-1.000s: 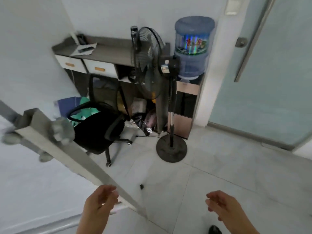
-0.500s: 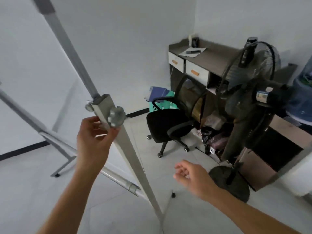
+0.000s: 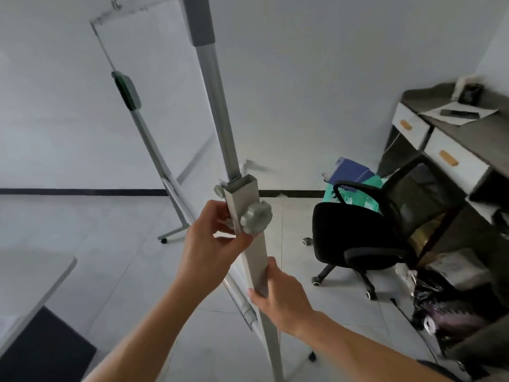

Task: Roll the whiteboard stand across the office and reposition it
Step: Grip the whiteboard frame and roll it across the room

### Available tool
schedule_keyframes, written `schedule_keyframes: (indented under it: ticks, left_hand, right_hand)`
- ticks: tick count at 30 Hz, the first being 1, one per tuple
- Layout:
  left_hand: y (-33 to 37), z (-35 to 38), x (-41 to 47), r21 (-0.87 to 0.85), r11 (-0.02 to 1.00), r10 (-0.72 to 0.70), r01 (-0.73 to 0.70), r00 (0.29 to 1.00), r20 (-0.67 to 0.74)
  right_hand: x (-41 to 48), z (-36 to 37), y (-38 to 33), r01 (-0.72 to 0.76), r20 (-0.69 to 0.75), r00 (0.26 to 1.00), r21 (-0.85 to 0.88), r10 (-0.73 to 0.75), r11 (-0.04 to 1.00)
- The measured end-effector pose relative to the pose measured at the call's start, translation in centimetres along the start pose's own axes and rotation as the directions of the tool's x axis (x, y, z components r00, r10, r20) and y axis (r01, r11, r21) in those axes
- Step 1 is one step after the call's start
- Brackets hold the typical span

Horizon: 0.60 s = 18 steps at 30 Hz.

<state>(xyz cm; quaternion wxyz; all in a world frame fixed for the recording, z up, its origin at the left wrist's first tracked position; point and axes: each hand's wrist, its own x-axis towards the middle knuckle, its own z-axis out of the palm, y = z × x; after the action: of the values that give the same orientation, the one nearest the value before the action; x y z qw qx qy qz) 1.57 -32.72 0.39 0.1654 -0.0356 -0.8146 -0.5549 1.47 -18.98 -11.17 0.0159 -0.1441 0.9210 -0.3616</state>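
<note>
The whiteboard stand's near grey upright post (image 3: 220, 111) rises in front of me, with a square sleeve and a round locking knob (image 3: 255, 218) partway up. My left hand (image 3: 210, 244) is closed around the post just below the knob. My right hand (image 3: 279, 296) grips the same post lower down. The white board panel (image 3: 154, 86) leans away to the left, with its far post (image 3: 148, 139) ending in a castor foot (image 3: 164, 240) on the tiled floor.
A black office chair (image 3: 366, 238) stands close on the right. Behind it is a desk with white drawers (image 3: 451, 158) and clutter below. A white table corner (image 3: 35, 274) sits at the left, a dark mat (image 3: 41, 351) beside it.
My view swung left from the fan and water dispenser toward the whiteboard. My left hand closed on the post below the knob, then my right hand came in and gripped the post lower down.
</note>
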Motion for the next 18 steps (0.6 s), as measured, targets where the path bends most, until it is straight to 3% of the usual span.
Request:
schedule_keyframes:
  ticks: [11, 18]
  left_hand:
    - [-3.4, 1.1, 10.6, 0.139, 0.986, -0.057, 0.093, 0.968, -0.244]
    - [-5.4, 0.6, 17.9, 0.171, 0.974, -0.088, 0.149, 0.943, -0.320]
  right_hand:
    - [14.6, 0.9, 2.1, 0.162, 0.146, 0.974, 0.069, -0.171, 0.984]
    - [23.7, 1.2, 1.7, 0.230, 0.228, 0.943, 0.077, -0.242, 0.970]
